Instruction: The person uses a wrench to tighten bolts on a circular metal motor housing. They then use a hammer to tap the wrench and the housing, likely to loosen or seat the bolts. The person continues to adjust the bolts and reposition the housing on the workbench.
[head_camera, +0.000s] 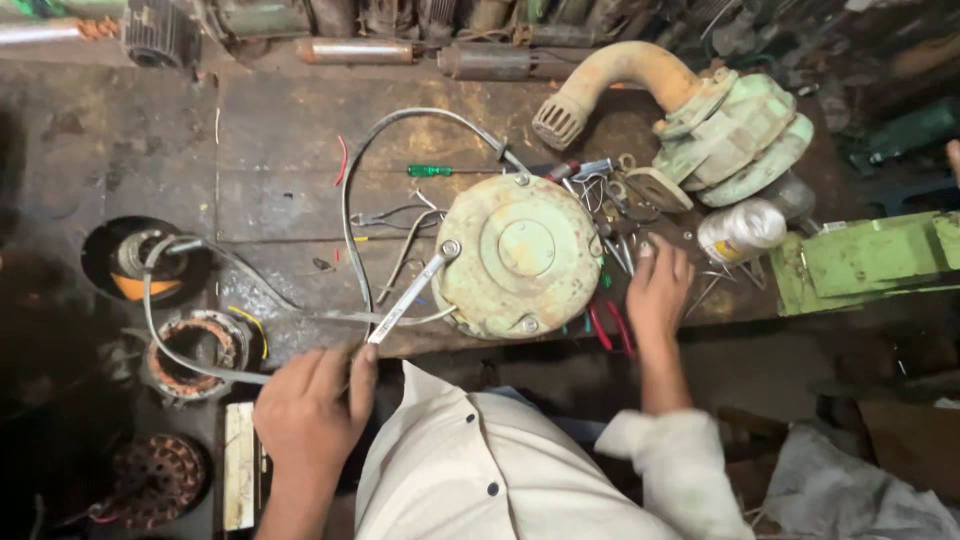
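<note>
1. Motor end cover (522, 255), pale green, lies on the workbench (280, 150); its bolts look seated.
2. Your left hand (312, 405) grips the ring spanner (412, 291), set on one rim bolt.
3. Your right hand (657, 287) rests open-fingered among loose tools beside the cover.

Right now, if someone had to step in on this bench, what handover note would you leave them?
Left hand: gripping the handle of a ring spanner, whose ring end sits on a bolt at the left rim of the round pale-green motor cover.
Right hand: empty, fingers resting among the loose tools and small parts right of the cover.
Nearby: green-handled screwdriver behind the cover, red-handled pliers at its front right, pump body with curved pipe further back.
Done: cannot tell how far the bolt is turned.
Left: other bolts on the rim still sit in place.
</note>
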